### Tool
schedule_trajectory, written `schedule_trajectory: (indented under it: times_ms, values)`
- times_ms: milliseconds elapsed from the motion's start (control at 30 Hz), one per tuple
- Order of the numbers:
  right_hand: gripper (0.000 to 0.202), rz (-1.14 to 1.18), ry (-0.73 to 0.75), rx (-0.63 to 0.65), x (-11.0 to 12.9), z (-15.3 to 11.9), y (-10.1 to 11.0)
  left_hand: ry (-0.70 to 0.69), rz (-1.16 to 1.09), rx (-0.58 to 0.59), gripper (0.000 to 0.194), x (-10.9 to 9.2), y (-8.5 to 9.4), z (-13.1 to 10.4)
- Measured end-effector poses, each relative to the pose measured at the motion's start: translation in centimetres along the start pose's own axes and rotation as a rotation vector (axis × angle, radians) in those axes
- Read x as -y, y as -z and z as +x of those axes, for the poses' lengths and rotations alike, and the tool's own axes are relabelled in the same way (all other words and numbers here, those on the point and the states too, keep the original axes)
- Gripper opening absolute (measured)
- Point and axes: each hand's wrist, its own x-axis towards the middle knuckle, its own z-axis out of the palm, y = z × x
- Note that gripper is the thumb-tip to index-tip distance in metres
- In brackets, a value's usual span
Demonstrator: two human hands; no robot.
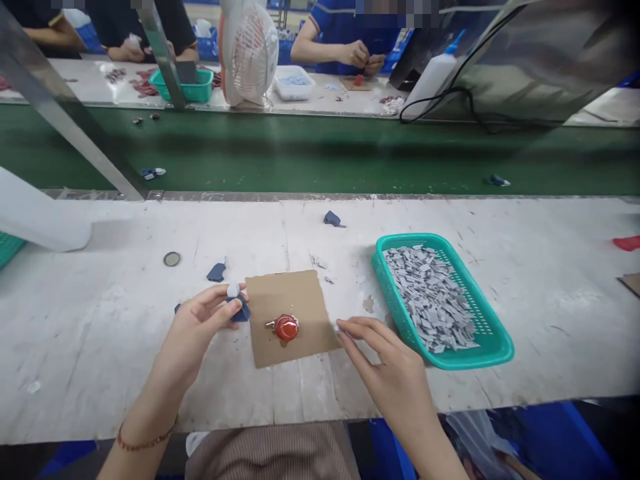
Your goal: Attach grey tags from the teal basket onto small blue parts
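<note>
My left hand (pixel 203 327) pinches a small dark blue piece with a whitish rounded part (pixel 239 308) at the left edge of a brown cardboard square (pixel 295 290). On the cardboard lies a glossy red-orange blob in a bottle cap or similar round holder (pixel 287 327), with wet drips around it. My right hand (pixel 385 360) has thumb and fingers pinched together at the cardboard's right edge, on a tiny pale piece (pixel 339 325) mostly hidden by the fingertips. Right of that hand stands a green basket (pixel 487 350) holding many small grey pieces (pixel 433 300).
Loose dark blue pieces lie near (pixel 217 272) and farther back (pixel 332 219), with a bottle cap (pixel 171 259) to the left. Beyond is a green conveyor belt (pixel 310 157) carrying small parts. Across it, a fan (pixel 253 57), a white bottle (pixel 430 80) and co-workers' hands (pixel 363 57).
</note>
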Motion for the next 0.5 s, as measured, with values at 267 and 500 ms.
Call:
schedule_trajectory:
  times_ms: [267,500]
  values:
    - [0.021,0.027,0.207,0.24,5.0,3.7,-1.7,0.096,-0.171,-0.01,0.032,4.0,0.8,-3.4]
    - [0.023,-0.018,0.205,0.28,5.2,4.0,-2.7,0.067,-0.229,0.04,0.021,4.7,0.2,-4.0]
